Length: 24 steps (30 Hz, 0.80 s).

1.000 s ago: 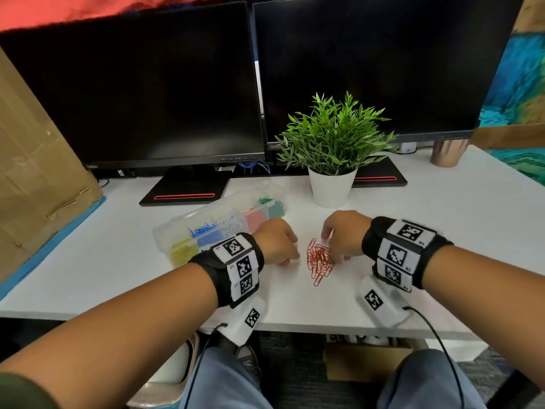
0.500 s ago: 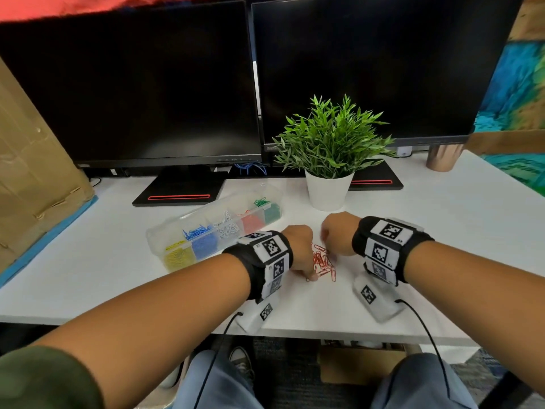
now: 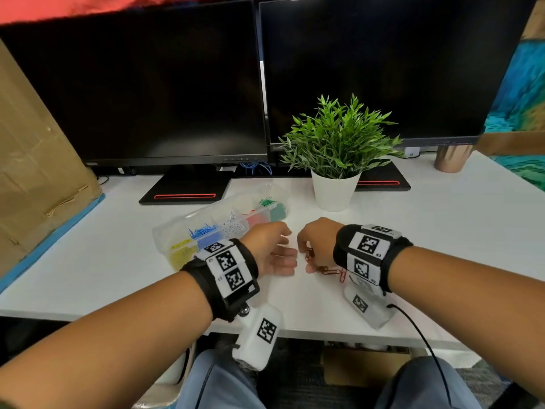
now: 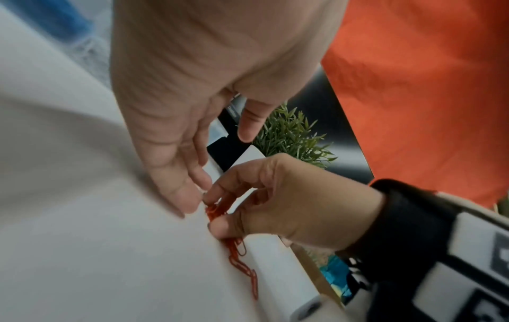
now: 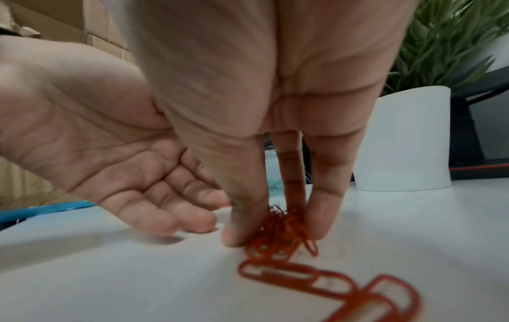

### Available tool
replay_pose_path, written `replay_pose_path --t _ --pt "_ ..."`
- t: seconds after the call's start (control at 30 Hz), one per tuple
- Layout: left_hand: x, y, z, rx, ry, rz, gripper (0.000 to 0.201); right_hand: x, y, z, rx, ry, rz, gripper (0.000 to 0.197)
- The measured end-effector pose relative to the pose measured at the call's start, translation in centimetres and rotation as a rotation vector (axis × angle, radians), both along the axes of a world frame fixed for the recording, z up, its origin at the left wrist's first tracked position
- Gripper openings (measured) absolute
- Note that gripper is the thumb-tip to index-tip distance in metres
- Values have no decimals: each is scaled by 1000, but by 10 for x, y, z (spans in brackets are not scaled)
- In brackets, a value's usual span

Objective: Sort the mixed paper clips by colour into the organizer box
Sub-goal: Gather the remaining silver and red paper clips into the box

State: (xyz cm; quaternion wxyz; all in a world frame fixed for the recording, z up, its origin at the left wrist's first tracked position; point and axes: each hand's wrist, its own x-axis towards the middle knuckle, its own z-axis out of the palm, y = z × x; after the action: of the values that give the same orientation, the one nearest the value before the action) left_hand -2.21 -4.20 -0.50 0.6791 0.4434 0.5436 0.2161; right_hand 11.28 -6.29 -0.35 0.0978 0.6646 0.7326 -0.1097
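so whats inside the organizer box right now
The organizer box holds yellow, blue, white, red and green paper clips in separate compartments; the left hand covers its near right part.

Potted plant [image 3: 337, 149] before two dark monitors [image 3: 141, 84].

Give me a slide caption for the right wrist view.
Right hand pinches a bunch of red clips off the desk beside the open left hand.

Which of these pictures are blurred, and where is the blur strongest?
Head view: mostly sharp, edges bent by the wide lens. Left wrist view: soft overall; the red paper clips smear. Right wrist view: the right hand is blurred, and the nearest clips at the bottom edge are out of focus.
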Motion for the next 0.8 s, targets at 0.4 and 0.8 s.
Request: replay_pose_path --t 0.4,0.8 --pt "7 -22 -21 -268 -441 279 48 14 6 10 8 209 -243 17" --pt "25 -22 -27 -442 -782 466 29 -4 -1 39 141 532 -87 20"
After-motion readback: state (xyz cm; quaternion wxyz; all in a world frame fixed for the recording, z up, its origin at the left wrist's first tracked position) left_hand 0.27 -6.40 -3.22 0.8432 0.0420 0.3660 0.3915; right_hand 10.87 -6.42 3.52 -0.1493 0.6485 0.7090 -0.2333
